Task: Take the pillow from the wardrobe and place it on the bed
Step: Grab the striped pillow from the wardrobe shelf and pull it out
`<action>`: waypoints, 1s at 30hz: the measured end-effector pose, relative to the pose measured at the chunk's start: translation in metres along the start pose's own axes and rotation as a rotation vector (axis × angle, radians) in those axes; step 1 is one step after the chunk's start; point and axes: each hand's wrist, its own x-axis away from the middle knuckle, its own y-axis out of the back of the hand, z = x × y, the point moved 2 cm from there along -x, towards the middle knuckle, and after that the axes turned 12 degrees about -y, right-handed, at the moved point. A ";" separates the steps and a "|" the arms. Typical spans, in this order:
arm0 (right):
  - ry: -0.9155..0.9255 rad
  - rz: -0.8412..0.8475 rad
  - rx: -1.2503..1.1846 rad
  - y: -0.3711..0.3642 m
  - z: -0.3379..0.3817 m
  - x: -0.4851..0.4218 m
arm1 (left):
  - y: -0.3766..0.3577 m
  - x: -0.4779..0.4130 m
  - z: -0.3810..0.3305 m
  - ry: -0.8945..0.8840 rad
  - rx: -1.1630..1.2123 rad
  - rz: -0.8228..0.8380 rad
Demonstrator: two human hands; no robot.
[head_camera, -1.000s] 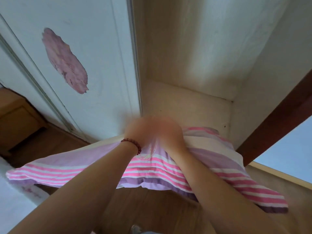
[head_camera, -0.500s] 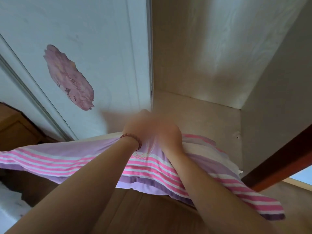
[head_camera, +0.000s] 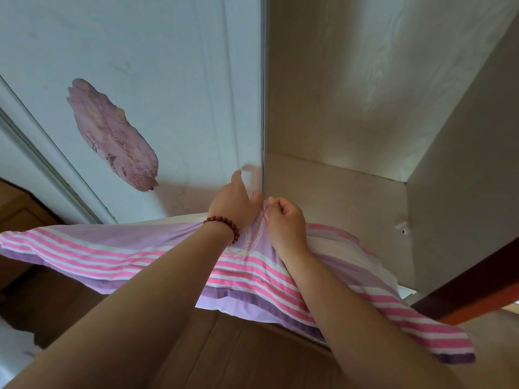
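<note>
Hands side by side, left hand (head_camera: 234, 204) and right hand (head_camera: 285, 219) fingers pinching striped pillow (head_camera: 112, 254) fabric.

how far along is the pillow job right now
Early. Done: both hands have reached the striped pillow. In hand: the left hand and right hand pinch its fabric at the wardrobe shelf, its ends overhanging. Left: lifting it clear and carrying it to the bed, which is not clearly in view.

Both hands, left hand (head_camera: 234, 203) and right hand (head_camera: 285, 220), pinch the striped pillow (head_camera: 112, 251) at the wardrobe (head_camera: 351, 108)
</note>
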 end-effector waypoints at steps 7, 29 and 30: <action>0.001 0.007 -0.013 0.001 0.001 -0.008 | -0.002 -0.009 0.001 0.048 0.044 -0.041; -0.006 0.071 0.006 0.000 -0.001 -0.019 | -0.009 -0.017 0.008 0.107 0.101 -0.114; -0.007 0.072 0.015 -0.001 -0.001 -0.019 | -0.009 -0.016 0.009 0.107 0.106 -0.118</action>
